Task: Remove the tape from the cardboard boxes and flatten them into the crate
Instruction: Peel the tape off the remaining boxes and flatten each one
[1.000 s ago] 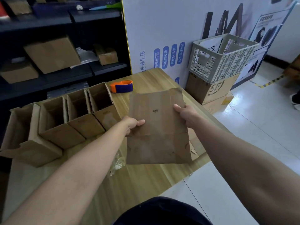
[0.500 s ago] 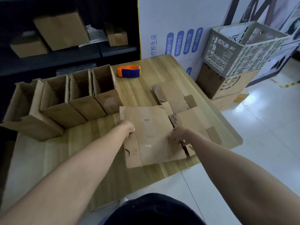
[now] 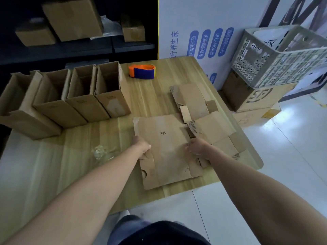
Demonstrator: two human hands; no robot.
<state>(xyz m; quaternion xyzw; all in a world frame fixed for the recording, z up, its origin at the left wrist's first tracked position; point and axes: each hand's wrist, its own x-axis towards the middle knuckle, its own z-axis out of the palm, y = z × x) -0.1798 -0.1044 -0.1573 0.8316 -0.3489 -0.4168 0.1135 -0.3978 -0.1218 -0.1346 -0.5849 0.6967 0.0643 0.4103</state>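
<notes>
The left hand (image 3: 141,147) and the right hand (image 3: 196,147) each grip one side edge of the flattened cardboard box (image 3: 166,138), which lies on the table (image 3: 79,156) between them. Open cardboard boxes (image 3: 79,96) stand beyond the left hand. The crate (image 3: 283,55) is far beyond the right hand.

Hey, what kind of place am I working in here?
Probably a stockroom or packing area: cardboard boxes on dark shelving, a tape dispenser on the wooden table, and a plastic crate stacked on shipping cartons.
</notes>
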